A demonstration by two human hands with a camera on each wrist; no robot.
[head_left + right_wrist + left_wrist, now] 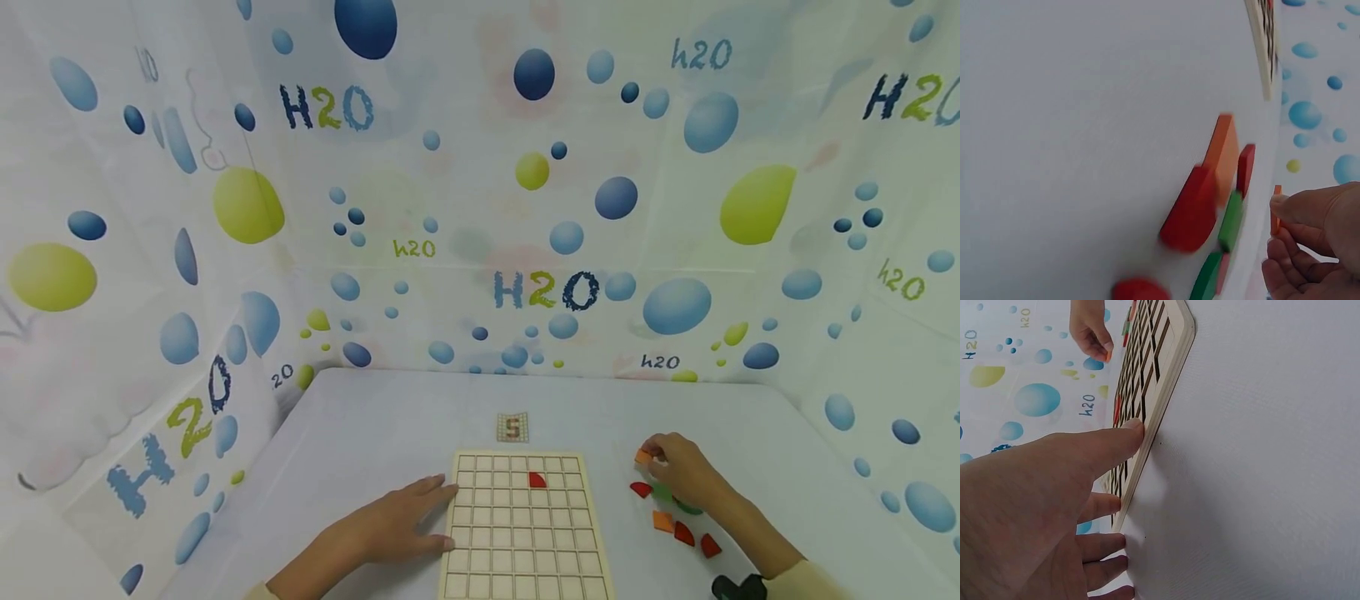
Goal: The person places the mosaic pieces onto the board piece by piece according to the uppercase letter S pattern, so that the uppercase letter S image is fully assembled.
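Note:
A wooden grid board [491, 517] lies on the white table, with one red quarter-circle piece [537, 480] in a cell of an upper row. My left hand [401, 521] rests against the board's left edge, fingers spread; in the left wrist view its thumb [1119, 440] touches the rim. To the right of the board, my right hand [682, 471] pinches an orange piece [1276, 209] between thumb and fingers. Below that hand lie loose pieces: an orange square [663, 522], several red pieces [684, 533] and green ones [1230, 220], partly hidden by the hand in the head view.
A small square card [513, 427] with a figure like a 5 or an S lies behind the board. A black object [738, 587] sits by the right wrist. White sheets [450, 208] printed with bubbles and H2O surround the table.

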